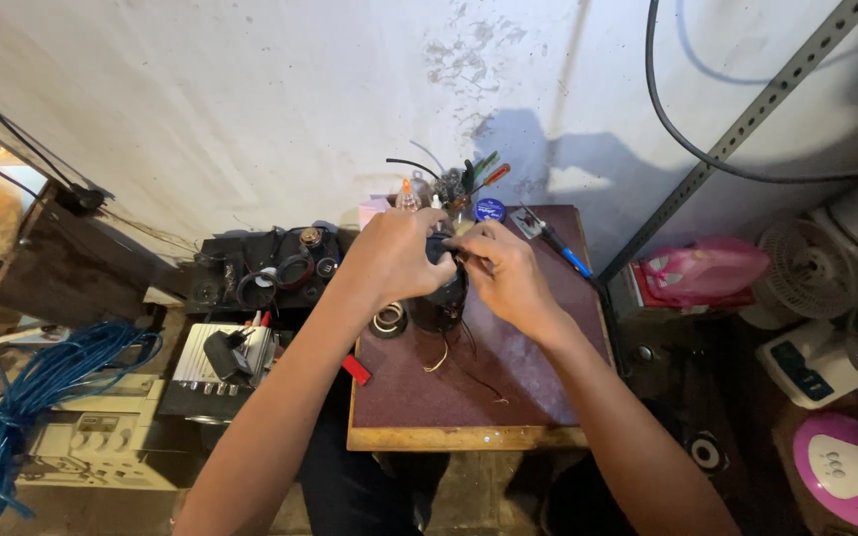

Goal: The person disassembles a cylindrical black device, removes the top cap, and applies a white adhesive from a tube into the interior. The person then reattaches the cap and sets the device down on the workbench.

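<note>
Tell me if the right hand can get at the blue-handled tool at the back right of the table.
Probably yes. The blue-handled tool lies in the open on the table, just beyond the right hand, but that hand is busy on the black part.

Two bare forearms, no sleeves in view, left hand [394, 256] and right hand [508, 273] ungloved — no rings, no watch

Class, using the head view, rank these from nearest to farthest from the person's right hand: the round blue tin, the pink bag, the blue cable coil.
1. Round blue tin: just behind the right hand, on the table.
2. Pink bag: off to the right, beside the table.
3. Blue cable coil: far left, beyond the left hand.
</note>
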